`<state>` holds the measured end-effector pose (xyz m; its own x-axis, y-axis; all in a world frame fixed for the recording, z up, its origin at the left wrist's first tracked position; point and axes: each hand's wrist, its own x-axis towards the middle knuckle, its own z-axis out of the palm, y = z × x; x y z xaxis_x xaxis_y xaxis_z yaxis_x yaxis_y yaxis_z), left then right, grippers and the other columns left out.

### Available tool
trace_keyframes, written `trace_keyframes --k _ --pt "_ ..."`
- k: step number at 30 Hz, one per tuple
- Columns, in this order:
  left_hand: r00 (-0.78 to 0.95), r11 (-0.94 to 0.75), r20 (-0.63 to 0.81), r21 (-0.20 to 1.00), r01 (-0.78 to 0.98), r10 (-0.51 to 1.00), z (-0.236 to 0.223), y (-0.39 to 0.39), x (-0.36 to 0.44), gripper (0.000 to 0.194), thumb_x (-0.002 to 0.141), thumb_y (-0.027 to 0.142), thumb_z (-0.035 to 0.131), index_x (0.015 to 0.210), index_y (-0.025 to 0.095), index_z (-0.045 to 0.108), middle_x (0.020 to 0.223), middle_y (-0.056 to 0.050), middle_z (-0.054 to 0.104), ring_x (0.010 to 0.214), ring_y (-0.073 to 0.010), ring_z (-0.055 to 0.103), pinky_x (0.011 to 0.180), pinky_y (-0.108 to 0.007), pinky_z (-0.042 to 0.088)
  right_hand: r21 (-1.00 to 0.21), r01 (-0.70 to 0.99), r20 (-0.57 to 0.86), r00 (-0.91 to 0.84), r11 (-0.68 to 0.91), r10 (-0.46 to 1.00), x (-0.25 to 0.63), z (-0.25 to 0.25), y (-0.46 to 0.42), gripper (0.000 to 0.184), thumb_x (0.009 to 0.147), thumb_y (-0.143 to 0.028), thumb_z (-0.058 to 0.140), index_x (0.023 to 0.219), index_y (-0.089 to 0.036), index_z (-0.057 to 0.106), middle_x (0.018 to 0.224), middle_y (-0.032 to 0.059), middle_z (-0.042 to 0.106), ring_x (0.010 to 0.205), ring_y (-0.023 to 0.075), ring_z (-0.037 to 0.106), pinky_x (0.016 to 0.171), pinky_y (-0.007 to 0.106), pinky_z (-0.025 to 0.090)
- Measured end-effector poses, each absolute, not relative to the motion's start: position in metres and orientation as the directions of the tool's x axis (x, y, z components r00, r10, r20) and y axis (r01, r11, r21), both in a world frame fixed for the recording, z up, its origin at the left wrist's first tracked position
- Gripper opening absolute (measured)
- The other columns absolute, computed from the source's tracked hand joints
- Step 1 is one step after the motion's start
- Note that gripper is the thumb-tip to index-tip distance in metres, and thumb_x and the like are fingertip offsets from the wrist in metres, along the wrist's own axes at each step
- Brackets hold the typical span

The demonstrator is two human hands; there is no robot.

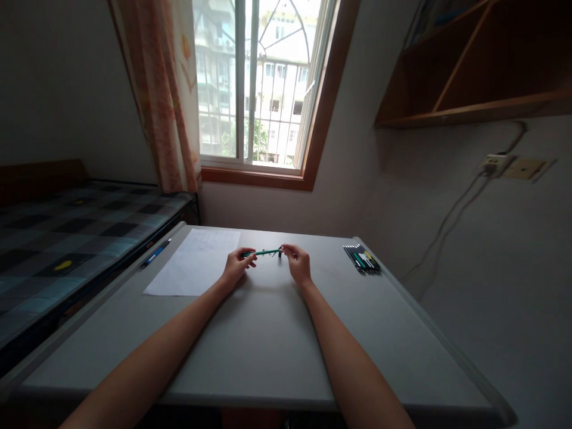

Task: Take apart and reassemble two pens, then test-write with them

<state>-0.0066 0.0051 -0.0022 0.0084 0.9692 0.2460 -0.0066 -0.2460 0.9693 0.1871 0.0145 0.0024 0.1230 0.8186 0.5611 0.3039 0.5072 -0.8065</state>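
A slim green pencil (264, 252) is held nearly level just above the table, pointing from left to right. My left hand (236, 266) has its fingers closed around the left end, close to the right edge of a white paper sheet (187, 271). At the pencil's other end, my right hand (298, 262) pinches with thumb and forefinger; whatever lies between those fingertips is too small to make out. Just below them is a small dark object (280, 254). A few tiny bits lie behind the pencil, too small to name.
A blue pen (157, 252) lies by the left edge of the grey-white table (263, 351). On the right, several dark pencils (363, 260) lie in a row with green and white pieces on top. A bed (89, 220) stands left; a wooden shelf (473, 107) hangs above right.
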Motion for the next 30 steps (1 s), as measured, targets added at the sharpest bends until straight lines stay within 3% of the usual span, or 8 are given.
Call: trace_keyframes --k 12,17,30 --pt "0.031 -0.250 0.250 0.968 0.004 0.968 -0.0030 0.0067 -0.0059 0.038 0.063 0.041 0.065 0.088 0.013 0.060 0.069 -0.005 0.065 0.053 -0.0135 0.060 0.049 -0.023 0.040 -0.807 0.291 0.558 0.091 0.514 0.825 0.1854 0.0019 0.0135 0.022 0.074 -0.034 0.053 0.084 -0.018 0.065 0.080 0.0053 0.067 0.072 0.0174 0.061 0.067 0.030 0.048" --pt "0.017 -0.255 0.255 0.967 0.000 0.967 -0.0035 0.0066 -0.0067 0.038 0.063 0.041 0.065 0.088 0.013 0.061 0.069 -0.005 0.065 0.053 -0.0134 0.060 0.049 -0.022 0.040 -0.835 0.213 0.537 0.118 0.507 0.835 0.1855 0.0003 0.0160 0.025 0.071 -0.035 0.058 0.087 -0.017 0.064 0.080 0.0061 0.066 0.072 0.0177 0.061 0.069 0.031 0.049" --pt "0.203 -0.348 0.316 0.925 0.150 0.927 -0.0011 -0.0014 -0.0034 0.034 0.066 0.040 0.063 0.087 0.013 0.067 0.070 -0.007 0.066 0.057 -0.0160 0.061 0.055 -0.027 0.048 -0.918 -0.018 0.384 0.224 0.397 0.896 0.1877 0.0080 0.0152 0.038 0.059 -0.041 0.067 0.083 -0.012 0.063 0.060 0.0043 0.064 0.052 0.0140 0.057 0.052 0.029 0.047"
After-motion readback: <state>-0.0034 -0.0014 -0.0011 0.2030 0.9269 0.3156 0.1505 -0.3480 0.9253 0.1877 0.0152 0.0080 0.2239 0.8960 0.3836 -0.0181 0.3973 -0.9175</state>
